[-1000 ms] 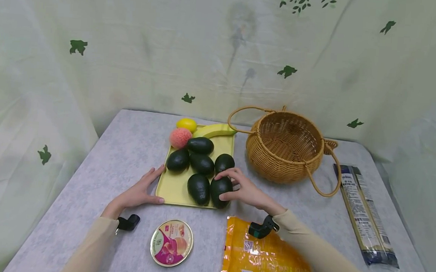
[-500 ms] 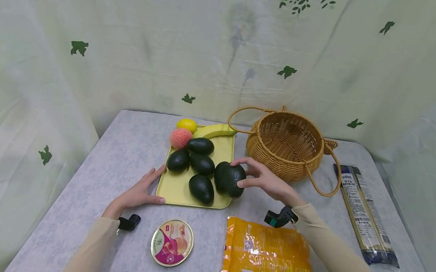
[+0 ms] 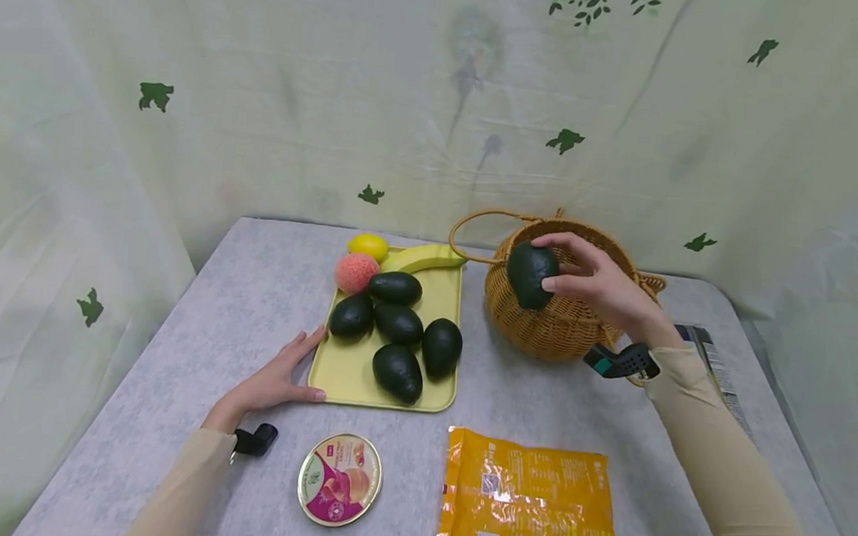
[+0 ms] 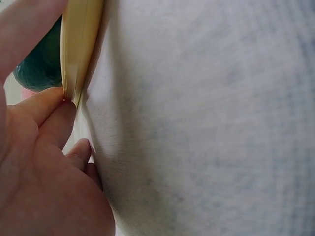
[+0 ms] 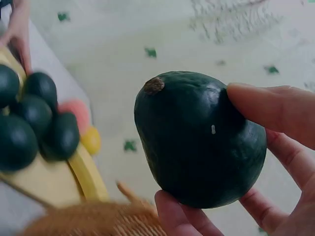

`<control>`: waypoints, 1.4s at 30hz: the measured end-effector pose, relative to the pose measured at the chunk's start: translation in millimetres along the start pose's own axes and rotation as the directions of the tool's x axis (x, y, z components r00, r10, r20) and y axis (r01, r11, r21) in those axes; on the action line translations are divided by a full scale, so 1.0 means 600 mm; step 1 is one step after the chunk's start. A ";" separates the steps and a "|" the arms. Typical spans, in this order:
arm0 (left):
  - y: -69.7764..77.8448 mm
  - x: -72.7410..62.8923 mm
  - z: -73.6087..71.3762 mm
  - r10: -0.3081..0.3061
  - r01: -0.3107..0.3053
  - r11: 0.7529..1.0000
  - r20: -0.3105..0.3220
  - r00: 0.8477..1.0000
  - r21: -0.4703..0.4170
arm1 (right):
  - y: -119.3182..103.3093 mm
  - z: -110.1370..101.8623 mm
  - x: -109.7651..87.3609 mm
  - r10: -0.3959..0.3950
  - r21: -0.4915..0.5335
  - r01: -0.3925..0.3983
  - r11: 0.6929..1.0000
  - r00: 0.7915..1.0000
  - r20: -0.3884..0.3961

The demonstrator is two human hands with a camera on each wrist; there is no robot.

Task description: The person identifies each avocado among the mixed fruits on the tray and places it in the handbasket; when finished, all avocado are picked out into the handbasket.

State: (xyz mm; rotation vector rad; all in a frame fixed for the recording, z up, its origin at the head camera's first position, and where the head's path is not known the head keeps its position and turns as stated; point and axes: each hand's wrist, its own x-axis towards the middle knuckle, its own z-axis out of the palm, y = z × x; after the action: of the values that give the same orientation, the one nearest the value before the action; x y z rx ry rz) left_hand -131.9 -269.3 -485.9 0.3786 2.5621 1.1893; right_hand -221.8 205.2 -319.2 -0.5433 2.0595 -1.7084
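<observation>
My right hand (image 3: 601, 287) grips a dark green avocado (image 3: 531, 275) between thumb and fingers, in front of the wicker basket (image 3: 524, 331) in the head view. Close up in the right wrist view, this avocado (image 5: 197, 142) shows its brown stem end. My left hand (image 3: 272, 383) rests with fingers stretched against the left edge of the yellow tray (image 3: 348, 378). In the left wrist view, fingertips touch the tray's outer wall (image 4: 81, 49). Several more avocados (image 3: 397, 373) lie on the tray, with a pink round fruit (image 3: 356, 273), a lemon (image 3: 367, 246) and a banana (image 3: 424, 257) at its far end.
A round tin (image 3: 339, 480) lies near the front, left of an orange packet (image 3: 528, 504). Behind my right forearm, a long dark packet (image 3: 718, 372) is partly covered. The basket's left handle (image 3: 469, 221) sticks out towards the tray. A leaf-patterned curtain (image 3: 410, 95) hangs behind the table.
My right hand has lifted an avocado off the tray's front right and carried it right and away to the basket. The left hand stays at the tray's edge.
</observation>
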 end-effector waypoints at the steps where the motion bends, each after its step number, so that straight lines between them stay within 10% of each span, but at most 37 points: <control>1: 0.000 -0.001 0.000 -0.001 0.001 1.000 -0.001 1.000 -0.003 | -0.001 -0.010 0.001 0.006 -0.015 -0.006 1.000 1.000 -0.015; 16: 0.001 -0.002 0.001 0.004 -0.004 1.000 -0.012 1.000 -0.006 | 0.020 -0.105 0.028 0.085 -0.089 -0.096 0.991 0.989 -0.121; 42: 0.004 -0.001 0.000 -0.004 0.004 1.000 -0.007 1.000 -0.009 | 0.053 -0.094 0.106 0.193 -0.172 -0.200 0.965 0.980 -0.056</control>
State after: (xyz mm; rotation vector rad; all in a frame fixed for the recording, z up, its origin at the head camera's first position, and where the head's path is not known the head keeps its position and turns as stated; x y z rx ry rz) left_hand -130.8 -268.0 -484.1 0.3675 2.5619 1.2023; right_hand -306.9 222.8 -345.1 -0.3471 2.2253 -1.4432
